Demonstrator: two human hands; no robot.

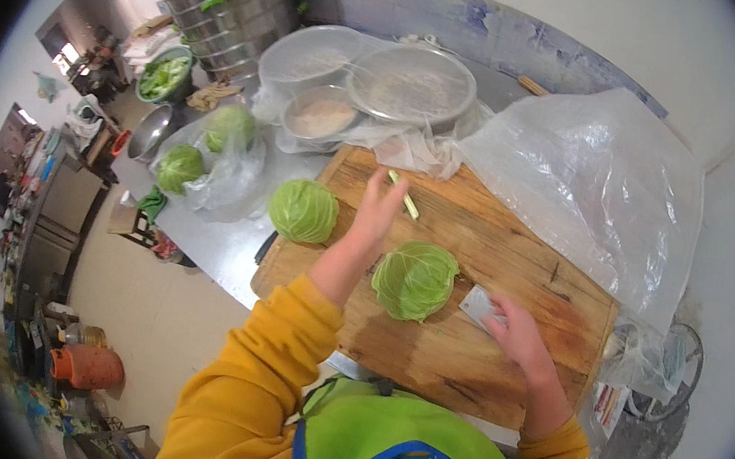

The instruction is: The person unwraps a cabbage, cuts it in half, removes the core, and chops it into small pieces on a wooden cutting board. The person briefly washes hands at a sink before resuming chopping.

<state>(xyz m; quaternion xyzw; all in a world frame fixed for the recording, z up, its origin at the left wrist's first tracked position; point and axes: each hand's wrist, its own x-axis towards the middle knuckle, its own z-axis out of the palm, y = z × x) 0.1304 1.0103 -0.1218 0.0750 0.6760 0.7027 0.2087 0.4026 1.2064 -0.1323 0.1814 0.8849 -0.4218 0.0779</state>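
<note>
My left hand [382, 205] is over the upper left of a wooden cutting board [515, 246], its fingers beside a pale green strip of stalk [405, 196]; whether they touch it I cannot tell. My right hand [516, 328] is closed around a cleaver [478, 305], whose metal blade points left, low over the board. Between the hands lies a cabbage [415, 280] with a bowl-like hollow facing up. A whole round cabbage [303, 211] rests at the board's left edge, left of my left hand.
Behind the board stand covered metal bowls [411, 85] and a clear plastic sheet [589, 193]. More cabbages [180, 169] lie in a plastic bag at the left. Tall stacked metal steamers [220, 2] rise at the back left. An orange gas cylinder [87, 366] is on the floor.
</note>
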